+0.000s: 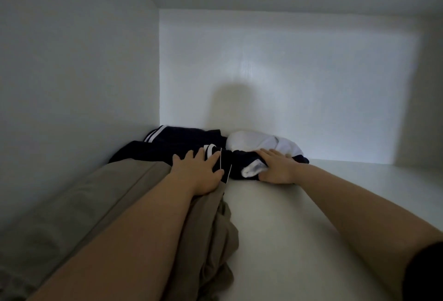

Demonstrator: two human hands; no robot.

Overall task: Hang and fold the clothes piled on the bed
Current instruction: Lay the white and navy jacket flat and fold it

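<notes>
Both flat, clutching nothing: my left grip (199,171) presses trousers (129,195), right grip (275,169) presses the navy top (242,160) at twelve o'clock.

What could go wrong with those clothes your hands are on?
1. The khaki garment lies bunched and loose towards the front of the shelf. It could crease, or maybe slip out.
2. The left hand and right hand lie flat on dark clothes at the back. A hard push might mess up the navy striped garment and squash the white garment behind.
</notes>
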